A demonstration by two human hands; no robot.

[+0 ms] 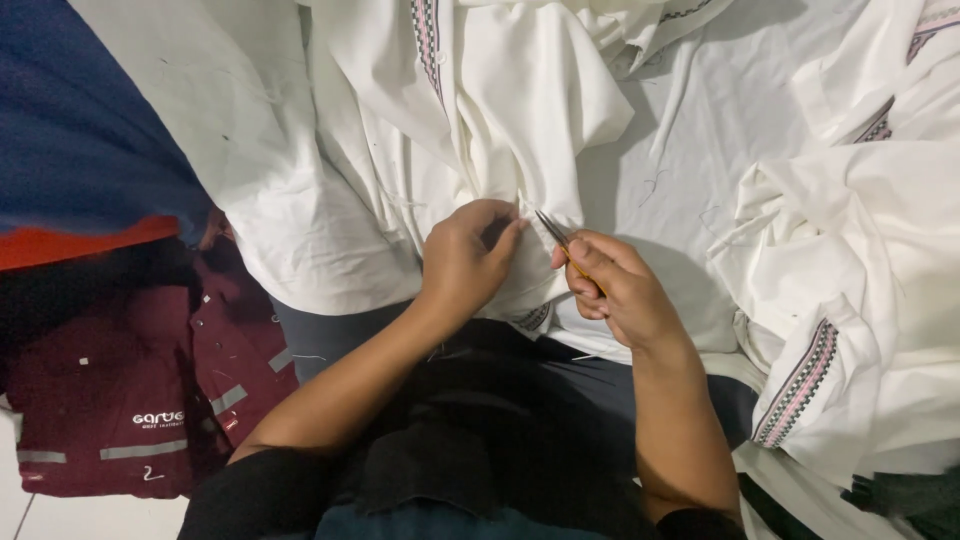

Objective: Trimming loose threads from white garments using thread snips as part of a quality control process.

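Fingers (500, 235) of the left hand (465, 265) are clenched on a fold of white garment (520, 110), pinching the cloth at the middle of the scene, just left of the tool; the fingers (592, 262) of the right hand (620, 295) are closed around small thread snips (553, 232) with a yellowish handle, whose dark metal tips point up and left and meet the pinched fold

White cloth fills most of the far half: the held garment hangs in deep creases from the far edge down to the person's lap, with a narrow patterned trim strip (428, 40) in dark and pink running down it near the top. A flatter white sheet (700, 130) lies to the right of it, dotted with loose thread ends. Further right, a heap of similar white garments (860, 260) is piled up, one cuff (800, 385) showing the same striped trim

At the far left lies blue and orange fabric (80, 150), and nearer, a maroon jacket (130, 390) with grey reflective bands rests on the floor. Both forearms reach in from the near edge over dark clothing on the lap (480, 440)
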